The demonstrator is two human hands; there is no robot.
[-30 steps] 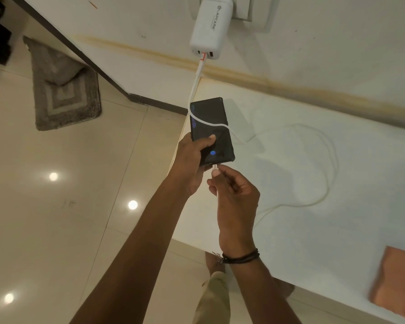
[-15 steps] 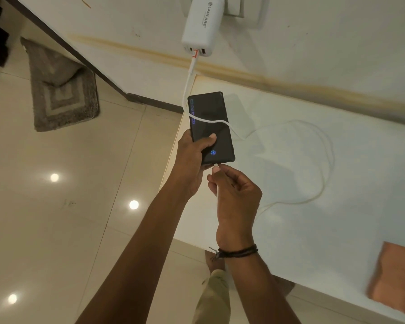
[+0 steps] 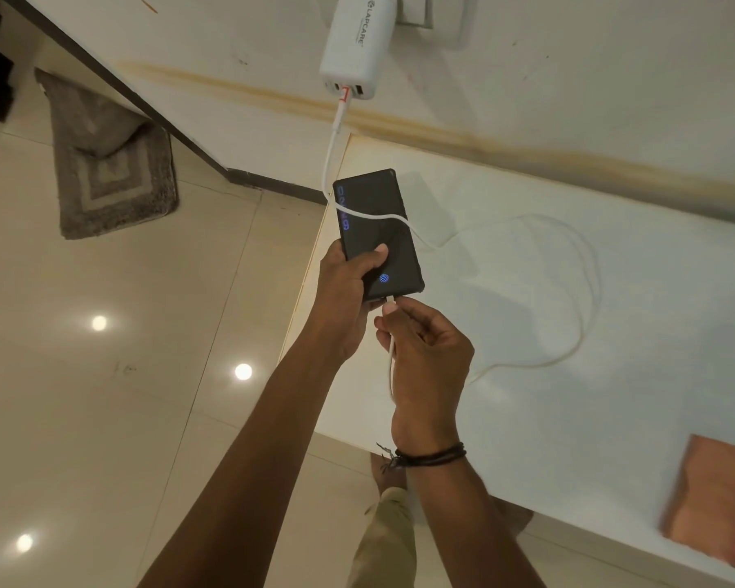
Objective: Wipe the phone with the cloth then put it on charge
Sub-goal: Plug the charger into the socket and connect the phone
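Note:
My left hand grips a black phone above the left end of a white counter; its screen glows with blue digits and a fingerprint icon. My right hand pinches the white cable's plug at the phone's bottom port. The white cable loops over the counter, crosses the screen and rises to a white charger plugged into the wall. An orange cloth lies flat at the counter's near right edge.
A grey mat lies on the glossy tiled floor to the left. A dark skirting runs along the wall base. The counter's left edge drops off right beside the phone.
The plug has come up to the phone's bottom port, and the lit digits and fingerprint icon show more clearly. Both hands hold nearly the same place.

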